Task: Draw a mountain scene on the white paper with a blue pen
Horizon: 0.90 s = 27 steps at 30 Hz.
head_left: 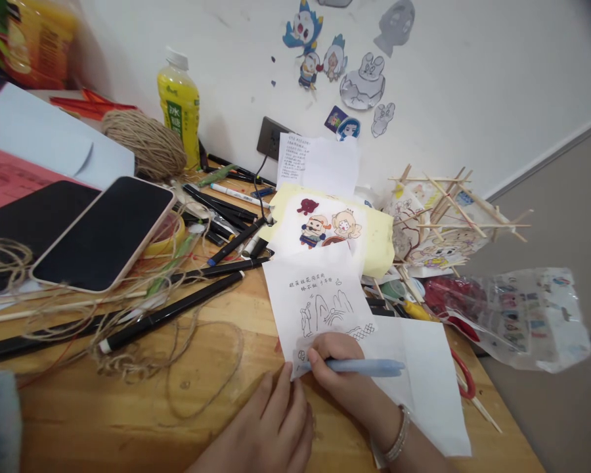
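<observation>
My right hand (347, 378) is closed around a light blue pen (374, 367), its tip at the lower left of a white sheet of paper (280, 295). On that sheet are two lines of handwritten characters and line drawings of hills, figures and a lattice. My left hand (270, 420) lies flat on the wooden table (207, 387), fingers stretched out. Its fingertips reach the sheet's lower left corner. Another blank white paper (438, 374) lies partly under the drawn sheet, at the right.
To the left lie a phone (106, 233), tangled twine (142, 141) and several black markers (172, 312). Behind stands a yellow drink bottle (180, 108). At the right are a stick frame (448, 217), a clear plastic bag (526, 315) and a red scissor handle (465, 374).
</observation>
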Available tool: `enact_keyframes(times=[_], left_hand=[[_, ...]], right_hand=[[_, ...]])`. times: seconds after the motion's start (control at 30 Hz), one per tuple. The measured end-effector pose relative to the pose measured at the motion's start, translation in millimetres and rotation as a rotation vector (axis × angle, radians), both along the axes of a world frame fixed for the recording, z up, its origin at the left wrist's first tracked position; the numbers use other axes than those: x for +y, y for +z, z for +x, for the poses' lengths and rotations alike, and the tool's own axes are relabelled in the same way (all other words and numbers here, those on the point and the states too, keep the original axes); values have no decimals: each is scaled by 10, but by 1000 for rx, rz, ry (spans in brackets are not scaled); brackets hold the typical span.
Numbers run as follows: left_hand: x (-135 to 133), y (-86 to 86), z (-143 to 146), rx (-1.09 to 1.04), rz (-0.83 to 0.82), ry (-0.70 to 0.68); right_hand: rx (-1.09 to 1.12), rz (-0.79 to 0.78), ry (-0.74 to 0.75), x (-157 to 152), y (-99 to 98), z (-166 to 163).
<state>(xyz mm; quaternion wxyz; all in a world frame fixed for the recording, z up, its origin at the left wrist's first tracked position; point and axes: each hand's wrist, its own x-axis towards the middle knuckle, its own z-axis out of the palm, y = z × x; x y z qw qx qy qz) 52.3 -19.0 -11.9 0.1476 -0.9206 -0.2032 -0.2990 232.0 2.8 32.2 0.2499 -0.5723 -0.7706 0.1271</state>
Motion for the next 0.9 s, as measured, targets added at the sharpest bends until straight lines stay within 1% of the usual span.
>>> enact_keyframes(times=[0.07, 0.17, 0.27, 0.33, 0.43, 0.5, 0.57, 0.7, 0.8, 0.9], left_hand=[[-5, -22, -1, -27, 7, -6], [-1, -7, -10, -5, -26, -5], [14, -9, 6, -63, 1, -5], [18, -43, 30, -82, 9, -1], [3, -108, 51, -44, 15, -3], [-11, -122, 43, -25, 22, 2], [-20, -96, 19, -30, 30, 3], [-19, -25, -11, 27, -19, -12], [-20, -84, 17, -20, 13, -2], [-28, -171, 47, -9, -4, -4]], right_hand=[[19, 0, -3, 2, 4, 2], [39, 12, 5, 5, 3, 5], [45, 14, 13, 6, -1, 9], [54, 10, 14, 5, -3, 13], [67, 2, 6, -1, -8, 20], [74, 4, -2, -5, -15, 26], [88, 12, -6, -8, -21, 29], [128, -15, 15, -5, -22, 29], [129, -29, 26, 2, -12, 26], [127, -23, 29, 8, -7, 22]])
